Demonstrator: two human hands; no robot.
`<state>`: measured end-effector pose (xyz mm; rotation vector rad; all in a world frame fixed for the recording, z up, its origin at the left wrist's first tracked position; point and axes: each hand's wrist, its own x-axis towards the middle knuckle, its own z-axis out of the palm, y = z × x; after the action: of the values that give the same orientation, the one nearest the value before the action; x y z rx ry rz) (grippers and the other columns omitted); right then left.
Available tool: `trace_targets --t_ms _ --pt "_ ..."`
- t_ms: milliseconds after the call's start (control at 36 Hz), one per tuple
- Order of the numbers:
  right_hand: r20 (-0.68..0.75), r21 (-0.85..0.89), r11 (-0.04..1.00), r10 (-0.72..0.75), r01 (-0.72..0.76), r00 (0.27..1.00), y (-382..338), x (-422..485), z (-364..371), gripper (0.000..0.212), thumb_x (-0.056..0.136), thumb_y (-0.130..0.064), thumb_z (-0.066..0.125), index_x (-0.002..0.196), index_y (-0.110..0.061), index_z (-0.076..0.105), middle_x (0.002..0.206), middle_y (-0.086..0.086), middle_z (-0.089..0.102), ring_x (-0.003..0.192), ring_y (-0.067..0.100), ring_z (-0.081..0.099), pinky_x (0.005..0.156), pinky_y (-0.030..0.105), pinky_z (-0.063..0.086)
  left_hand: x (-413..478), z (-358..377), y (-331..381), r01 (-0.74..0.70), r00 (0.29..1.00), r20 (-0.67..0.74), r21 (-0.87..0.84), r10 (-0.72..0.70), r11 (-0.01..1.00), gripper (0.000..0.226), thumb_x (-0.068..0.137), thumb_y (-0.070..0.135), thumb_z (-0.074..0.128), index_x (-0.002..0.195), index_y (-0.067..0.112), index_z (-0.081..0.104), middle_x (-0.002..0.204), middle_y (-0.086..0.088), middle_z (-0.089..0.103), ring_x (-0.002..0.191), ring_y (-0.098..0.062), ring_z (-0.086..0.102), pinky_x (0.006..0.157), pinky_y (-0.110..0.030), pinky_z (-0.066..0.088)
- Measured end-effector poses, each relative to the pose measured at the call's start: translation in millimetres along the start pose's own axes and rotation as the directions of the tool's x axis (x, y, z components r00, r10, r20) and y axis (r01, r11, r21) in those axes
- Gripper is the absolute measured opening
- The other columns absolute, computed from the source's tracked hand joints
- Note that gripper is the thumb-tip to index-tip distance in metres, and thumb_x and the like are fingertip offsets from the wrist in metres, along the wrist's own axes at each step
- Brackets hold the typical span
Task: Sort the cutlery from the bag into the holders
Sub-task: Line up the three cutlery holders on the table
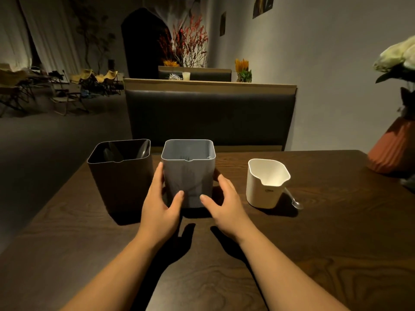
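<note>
Head: three holders, two hands, seemingly one spoon

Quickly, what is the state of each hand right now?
Left hand: grips the grey holder on its left side.
Right hand: grips the grey holder on its right side.

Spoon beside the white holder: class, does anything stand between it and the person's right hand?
Yes. The white holder stands between them: the right hand holds the grey holder to its left, and the clear spoon lies on the table by its right side.
</note>
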<state>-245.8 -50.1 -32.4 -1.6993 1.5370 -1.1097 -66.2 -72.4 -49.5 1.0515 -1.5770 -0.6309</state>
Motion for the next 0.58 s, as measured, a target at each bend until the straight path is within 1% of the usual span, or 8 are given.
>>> trace_targets --t_ms 111,194,250,333,389,472,528,583 --pt "0.004 0.011 0.999 0.045 -0.045 0.999 2 -2 -5 0.079 0.097 -0.034 0.063 0.159 -0.021 0.017 0.165 -0.005 0.018 0.148 0.011 0.022 0.106 0.022 0.024 -4 2 -1 -0.016 0.999 0.042 0.047 0.014 0.999 0.088 0.092 0.01 0.068 0.159 0.03 0.015 0.161 0.009 0.03 0.145 -0.005 0.032 0.113 -0.028 0.035" --pt "-0.163 -0.024 0.996 -0.089 0.086 0.983 -1 -7 -14 0.064 0.096 -0.032 0.063 0.153 -0.023 0.035 0.152 -0.007 0.04 0.134 0.001 0.04 0.108 0.024 0.038 -9 0 3 0.002 1.0 -0.015 0.097 0.0 0.995 0.078 0.091 0.008 0.068 0.156 0.025 0.027 0.155 0.002 0.041 0.14 -0.012 0.041 0.112 -0.037 0.041" --pt "-0.406 -0.079 0.953 -0.298 0.292 0.864 -5 -9 -34 0.035 0.096 -0.024 0.061 0.13 -0.017 0.06 0.12 -0.006 0.061 0.106 -0.003 0.057 0.09 0.024 0.054 -11 -6 12 -0.1 0.983 -0.133 0.2 0.128 0.975 0.056 0.091 0.014 0.067 0.142 0.02 0.045 0.136 -0.006 0.055 0.124 -0.022 0.056 0.101 -0.049 0.051" --pt "-0.712 -0.169 0.908 -0.381 0.382 0.59 -10 -8 -84 0.007 0.096 -0.013 0.057 0.096 -0.018 0.062 0.084 -0.015 0.059 0.081 -0.007 0.058 0.07 0.009 0.047 -13 -5 39 -0.279 0.94 -0.116 0.275 0.32 0.92 0.042 0.083 0.022 0.061 0.123 0.013 0.055 0.109 -0.004 0.057 0.093 -0.021 0.06 0.08 -0.038 0.054" --pt "-0.796 -0.176 0.946 -0.3 0.274 0.526 -7 -7 -121 0.01 0.098 -0.015 0.055 0.091 -0.021 0.058 0.078 -0.019 0.055 0.075 -0.007 0.056 0.063 0.008 0.042 -13 10 60 -0.333 0.941 0.041 0.299 0.336 0.894 0.045 0.08 0.021 0.062 0.124 0.016 0.057 0.103 0.003 0.058 0.085 -0.014 0.058 0.078 -0.034 0.053" --pt "-0.722 -0.274 0.953 -0.114 -0.131 0.682 24 -2 -157 0.009 0.099 -0.024 0.053 0.091 -0.022 0.055 0.078 -0.01 0.056 0.073 0.003 0.054 0.059 0.02 0.04 -9 50 85 -0.34 0.925 0.292 0.345 0.244 0.875 0.06 0.084 0.016 0.071 0.138 0.031 0.049 0.098 0.018 0.056 0.083 -0.004 0.058 0.079 -0.027 0.052" --pt "-0.595 -0.347 0.841 0.144 -0.415 0.791 49 -2 -165 0.012 0.099 -0.033 0.055 0.097 -0.022 0.057 0.087 -0.003 0.061 0.078 0.012 0.056 0.064 0.027 0.044 -1 80 91 -0.296 0.921 0.353 0.364 0.163 0.883 0.071 0.086 0.018 0.073 0.145 0.039 0.04 0.094 0.019 0.057 0.083 -0.001 0.057 0.078 -0.019 0.047" --pt "-0.438 -0.442 0.685 0.397 -0.578 0.806 68 -4 -164 0.025 0.098 -0.043 0.053 0.109 -0.021 0.059 0.099 0.001 0.063 0.089 0.02 0.06 0.075 0.036 0.051 10 107 90 -0.236 0.923 0.371 0.348 0.097 0.907 0.074 0.09 0.023 0.071 0.15 0.042 0.031 0.092 0.017 0.059 0.082 -0.003 0.059 0.076 -0.018 0.048"
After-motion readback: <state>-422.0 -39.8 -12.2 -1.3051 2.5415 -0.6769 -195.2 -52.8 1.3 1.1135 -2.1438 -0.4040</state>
